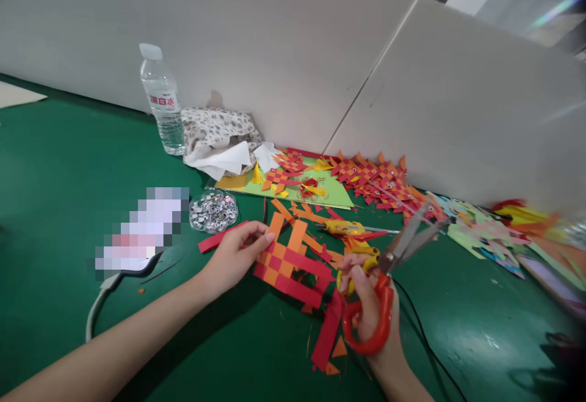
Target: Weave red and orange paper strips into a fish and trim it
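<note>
Showing a red-and-orange checker weave, the flat paper piece (pixel 273 263) is held between the two hands over the green tabletop (pixel 196 359), its square-cut strip ends jutting loose. The grip of the left hand (pixel 238 255) is pinched on its upper left edge; that of the right hand (pixel 368 304) is closed around the looped handles of metal scissors (pixel 388 260), blades spread and pointing away. Angular offcuts (pixel 339 348) lie nearby, a clear tray (pixel 213 211) of toy eyes farther left. Smooth green spreads wide at near left; a pale partition (pixel 220 36) lines the far edge.
</note>
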`<state>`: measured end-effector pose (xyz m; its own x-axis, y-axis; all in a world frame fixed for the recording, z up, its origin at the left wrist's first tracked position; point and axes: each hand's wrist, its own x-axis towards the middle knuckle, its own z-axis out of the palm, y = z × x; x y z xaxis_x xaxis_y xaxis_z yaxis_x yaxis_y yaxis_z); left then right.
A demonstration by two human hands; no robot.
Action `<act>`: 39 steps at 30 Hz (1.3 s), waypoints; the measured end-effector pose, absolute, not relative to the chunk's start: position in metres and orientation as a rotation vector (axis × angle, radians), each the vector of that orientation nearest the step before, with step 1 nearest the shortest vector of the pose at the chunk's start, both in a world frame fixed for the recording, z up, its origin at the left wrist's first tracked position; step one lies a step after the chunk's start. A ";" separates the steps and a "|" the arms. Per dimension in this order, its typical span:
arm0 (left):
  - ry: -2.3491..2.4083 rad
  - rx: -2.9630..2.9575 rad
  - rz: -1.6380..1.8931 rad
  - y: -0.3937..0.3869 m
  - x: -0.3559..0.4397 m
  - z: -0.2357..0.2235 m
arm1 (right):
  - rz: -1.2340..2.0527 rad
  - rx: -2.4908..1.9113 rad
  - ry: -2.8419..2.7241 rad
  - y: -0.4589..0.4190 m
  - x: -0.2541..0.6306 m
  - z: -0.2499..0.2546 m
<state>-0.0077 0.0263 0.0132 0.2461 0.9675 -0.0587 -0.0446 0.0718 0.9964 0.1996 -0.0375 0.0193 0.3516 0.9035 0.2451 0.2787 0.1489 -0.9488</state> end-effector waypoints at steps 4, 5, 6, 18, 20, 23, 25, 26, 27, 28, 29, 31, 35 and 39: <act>0.912 1.442 0.772 0.020 -0.007 0.015 | 0.726 -1.373 -1.117 -0.033 0.200 0.023; 0.872 1.470 0.709 0.018 -0.006 0.016 | 0.762 -1.372 -1.140 -0.033 0.200 0.023; 0.836 1.491 0.655 0.015 -0.005 0.017 | 0.812 -1.364 -1.172 -0.033 0.199 0.023; 0.712 1.334 0.533 0.011 -0.001 0.016 | 0.757 -1.453 -1.158 -0.035 0.179 0.026; 0.769 1.270 0.549 0.014 -0.003 0.014 | 0.743 -1.466 -1.104 -0.033 0.183 0.024; 0.835 1.072 0.663 0.018 -0.005 0.016 | 0.814 -1.426 -1.067 -0.031 0.190 0.022; 0.834 0.919 0.740 0.020 -0.005 0.019 | 0.947 -1.348 -1.036 -0.032 0.192 0.020; 0.835 0.843 0.756 0.021 -0.005 0.021 | 1.042 -1.314 -1.027 -0.033 0.192 0.019; 0.837 0.766 0.764 0.021 -0.005 0.023 | 1.145 -1.294 -1.028 -0.034 0.192 0.018; 0.836 0.687 0.766 0.022 -0.006 0.024 | 1.240 -1.284 -1.033 -0.035 0.192 0.017; 0.832 0.607 0.760 0.022 -0.007 0.025 | 1.316 -1.279 -1.031 -0.035 0.191 0.017; 0.801 0.448 0.748 0.023 -0.009 0.026 | 1.382 -1.269 -0.991 -0.036 0.190 0.016; 0.671 0.253 0.744 0.025 -0.012 0.022 | 1.321 -1.221 -0.813 -0.034 0.187 0.019; 0.483 0.295 0.727 0.022 -0.007 0.018 | 1.263 -1.201 -0.685 -0.030 0.184 0.027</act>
<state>-0.0070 0.0218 0.0175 0.6449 0.6951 -0.3177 -0.5622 0.7131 0.4188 0.1839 -0.0300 0.0266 0.2365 0.9483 -0.2115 -0.3392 -0.1234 -0.9326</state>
